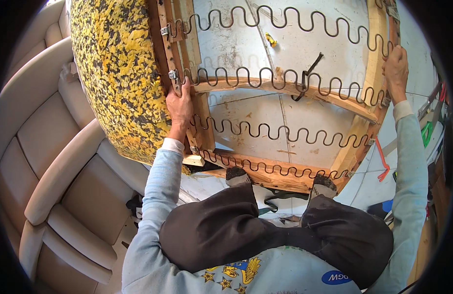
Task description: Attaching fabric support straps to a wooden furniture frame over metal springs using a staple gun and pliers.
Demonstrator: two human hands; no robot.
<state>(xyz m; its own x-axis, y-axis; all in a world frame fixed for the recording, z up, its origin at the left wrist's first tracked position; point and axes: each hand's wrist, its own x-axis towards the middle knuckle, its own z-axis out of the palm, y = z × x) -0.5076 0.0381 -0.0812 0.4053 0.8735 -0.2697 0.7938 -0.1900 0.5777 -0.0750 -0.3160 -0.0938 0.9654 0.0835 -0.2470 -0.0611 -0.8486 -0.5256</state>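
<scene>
A wooden seat frame (374, 61) stands in front of me. Several wavy metal springs (266, 132) run across it from side to side. My left hand (180, 104) is closed around the left rail, just below a metal spring clip (173, 74). Right beside that hand bulges a thick block of yellow-and-black speckled foam (114, 63). At the far right, my right hand (396, 69) wraps around the outer side rail, near the end of the upper spring. A black strap (305, 81) hangs over the curved crossbar between the springs.
Beige padded sofas (92, 201) fill the left side. Tools lie on the tiled floor at right, among them a red bar (381, 159) and a green-handled tool (426, 133). My feet are at the frame's near edge, with dark straps (280, 195) between them.
</scene>
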